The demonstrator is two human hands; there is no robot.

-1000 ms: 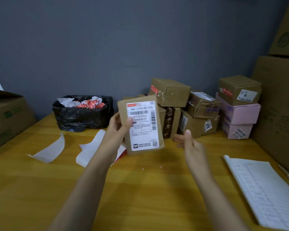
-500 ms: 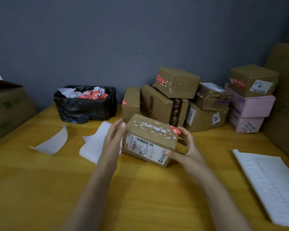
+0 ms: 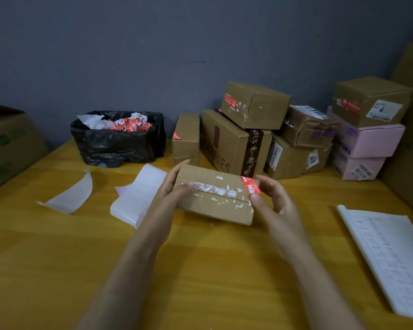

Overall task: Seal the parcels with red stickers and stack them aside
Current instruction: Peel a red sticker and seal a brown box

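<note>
**At the yellow wooden table (image 3: 224, 270), a small brown cardboard parcel (image 3: 212, 210) gripped at both ends**

The table ran back to a plain grey wall (image 3: 153, 55). The parcel sat near its middle, low over the top; whether it rested on the wood could not be told. The left hand (image 3: 172, 186) clasped its left end with the thumb laid across the top face. The right hand (image 3: 277, 201) curled round the right end, its thumb against the corner just below a red sticker (image 3: 250, 184) folded over that edge.

The parcel looked light and stiff enough to carry by its ends. Its top was rough with torn white label scraps along the flap seam, so it probably offered good friction. The short ends seemed the safest hold, leaving the seam free for sealing.

Open tabletop lay in front of the person. Behind the parcel, close by, stood a loose pile of brown and pink cardboard boxes (image 3: 236, 144), some tilted and likely to slip if nudged. White backing sheets (image 3: 136, 196) lay just left of the parcel. A black plastic bag of sticker scraps (image 3: 117, 144) sat beyond them, and a lined white notebook (image 3: 386, 253) lay well to the right.
</note>
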